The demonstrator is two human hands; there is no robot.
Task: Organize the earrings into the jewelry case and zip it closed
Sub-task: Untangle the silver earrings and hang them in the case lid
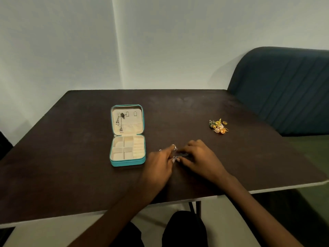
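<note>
Both hands meet low over the dark brown surface (pixel 71 166), fingertips nearly touching, with a small silver earring (pixel 175 148) between them. The left hand (pixel 160 163) has its fingers curled toward the right hand (pixel 199 157), and a silver piece shows at the tip of its forefinger; the left grip appears to pinch this earring, though motion blur softens the detail. The right hand's fingers bend down over the same spot, and a pale glint sits just under them; whether the right grip clasps anything or only touches it I cannot tell.

Just to the left of the grip, close to the left hand's knuckles, lies the teal jewelry case (pixel 127 136), unzipped and open flat. Its lid half lies farther from the grip, lined in cream, with a pair of long silver dangling earrings (pixel 119 123) hanging from the tab row at the lid's left side. The tray half lies nearer, level with the grip, split into small square compartments on the left and a ribbed ring-roll strip on the right; the compartments look bare of jewelry.

Beyond the grip and to its right, well apart from both hands, rests a small heap of gold and orange earrings (pixel 218 126) on the surface. Farther right, past the edge, stands a dark teal upholstered seat (pixel 284 90).
</note>
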